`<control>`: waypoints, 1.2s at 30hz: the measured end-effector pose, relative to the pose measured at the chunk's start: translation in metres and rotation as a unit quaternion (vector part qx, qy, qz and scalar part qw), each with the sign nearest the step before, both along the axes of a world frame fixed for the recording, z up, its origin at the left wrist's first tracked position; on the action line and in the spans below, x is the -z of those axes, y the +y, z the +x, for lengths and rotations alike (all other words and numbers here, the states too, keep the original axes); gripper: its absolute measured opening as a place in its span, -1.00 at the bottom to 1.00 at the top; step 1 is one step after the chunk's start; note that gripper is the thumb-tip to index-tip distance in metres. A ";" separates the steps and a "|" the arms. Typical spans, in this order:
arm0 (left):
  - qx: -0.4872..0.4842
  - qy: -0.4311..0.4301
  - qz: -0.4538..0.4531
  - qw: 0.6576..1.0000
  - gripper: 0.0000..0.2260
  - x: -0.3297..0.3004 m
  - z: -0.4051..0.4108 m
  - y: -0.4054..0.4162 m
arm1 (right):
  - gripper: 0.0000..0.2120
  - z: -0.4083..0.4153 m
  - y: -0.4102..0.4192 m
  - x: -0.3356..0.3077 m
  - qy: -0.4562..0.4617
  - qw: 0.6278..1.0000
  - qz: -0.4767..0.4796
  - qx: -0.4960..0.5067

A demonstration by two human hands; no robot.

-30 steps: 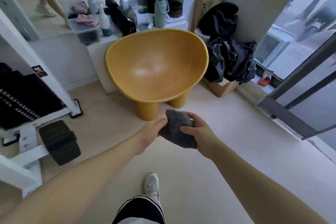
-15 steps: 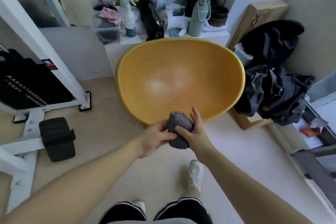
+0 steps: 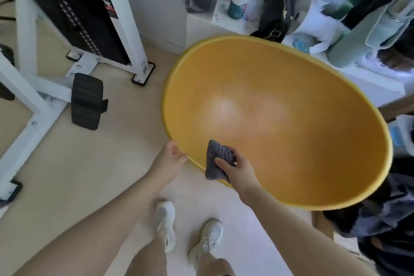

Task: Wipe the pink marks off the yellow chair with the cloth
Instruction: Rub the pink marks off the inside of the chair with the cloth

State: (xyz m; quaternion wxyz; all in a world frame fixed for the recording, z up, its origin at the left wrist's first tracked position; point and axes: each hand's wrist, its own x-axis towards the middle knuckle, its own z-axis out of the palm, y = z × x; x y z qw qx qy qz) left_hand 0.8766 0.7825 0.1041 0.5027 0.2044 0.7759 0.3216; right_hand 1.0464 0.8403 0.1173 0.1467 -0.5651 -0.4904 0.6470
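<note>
The yellow chair (image 3: 313, 141) is a wide bowl-shaped seat filling the middle right of the head view. Faint pinkish patches (image 3: 226, 105) show on its inner surface near the centre. My right hand (image 3: 237, 169) grips a crumpled grey cloth (image 3: 216, 161) just inside the chair's near rim. My left hand (image 3: 169, 159) holds the near rim of the chair, with its fingers hidden under the edge.
A white exercise machine (image 3: 67, 36) with a black pad (image 3: 86, 101) stands on the left. Behind the chair a white shelf (image 3: 369, 78) holds bottles, a black bag (image 3: 277, 2) and a clear box. Dark clothing (image 3: 389, 226) is piled at the right. My white shoes (image 3: 186, 237) are below.
I have stepped closer and now look down into the chair. My left hand let go of the cloth and moved to the chair's rim. My right hand carried the cloth inside the seat.
</note>
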 end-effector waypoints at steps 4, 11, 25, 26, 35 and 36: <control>0.002 0.149 -0.015 0.989 -0.49 0.056 -0.023 0.019 | -0.79 0.002 0.023 0.080 -0.077 0.997 0.015 -0.018; -0.068 0.131 0.084 0.985 -0.13 0.205 -0.049 0.058 | -0.65 -0.035 0.063 0.242 -0.122 0.947 0.270 -0.127; -0.075 0.074 0.348 0.932 -0.34 0.297 -0.056 0.053 | -0.68 -0.122 0.138 0.341 -0.007 0.839 0.502 -0.210; -0.081 0.075 0.347 0.931 -0.35 0.299 -0.055 0.053 | -0.66 -0.114 0.123 0.341 0.009 0.839 0.490 -0.236; -0.087 0.035 0.350 0.932 -0.35 0.295 -0.049 0.054 | -0.66 -0.114 0.102 0.341 0.008 0.816 0.526 -0.238; -0.092 0.031 0.350 0.932 -0.36 0.296 -0.050 0.054 | -0.64 -0.124 0.112 0.345 -0.002 0.805 0.550 -0.221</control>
